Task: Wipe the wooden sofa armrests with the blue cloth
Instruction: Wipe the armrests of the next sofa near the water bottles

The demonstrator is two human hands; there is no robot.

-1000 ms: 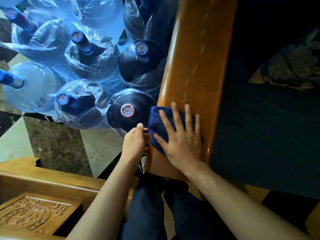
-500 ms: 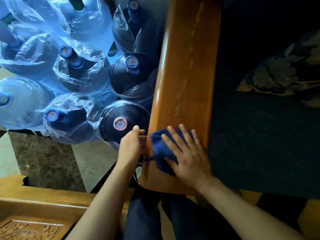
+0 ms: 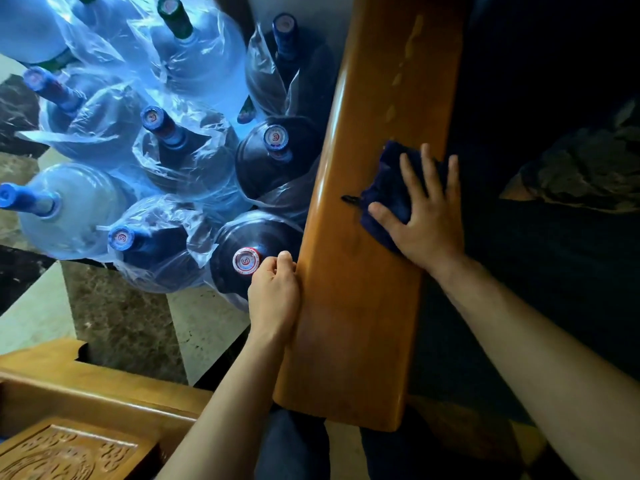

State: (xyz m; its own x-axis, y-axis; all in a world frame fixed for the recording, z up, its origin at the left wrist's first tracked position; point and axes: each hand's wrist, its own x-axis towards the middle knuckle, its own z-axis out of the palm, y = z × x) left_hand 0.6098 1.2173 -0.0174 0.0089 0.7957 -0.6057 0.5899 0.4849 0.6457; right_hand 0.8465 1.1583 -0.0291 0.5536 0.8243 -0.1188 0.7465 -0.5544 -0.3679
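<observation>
A long polished wooden armrest [image 3: 353, 306] runs from the bottom centre up to the top right of the view. A dark blue cloth [image 3: 388, 188] lies bunched on its right half, about midway along. My right hand [image 3: 424, 220] presses flat on the cloth with fingers spread, pointing away from me. My left hand [image 3: 275, 289] rests loosely curled against the armrest's left edge, holding nothing. A line of wet spots [image 3: 405, 53] shows on the wood farther up.
Several large water jugs [image 3: 256, 258] wrapped in clear plastic crowd the floor left of the armrest. The dark sofa seat [image 3: 540, 306] with a patterned cushion [image 3: 588, 174] lies to the right. A carved wooden piece [image 3: 69, 448] sits at the bottom left on marble tiles.
My right hand has slid the cloth farther up the armrest and over to its right side. My left hand has stayed at the left edge.
</observation>
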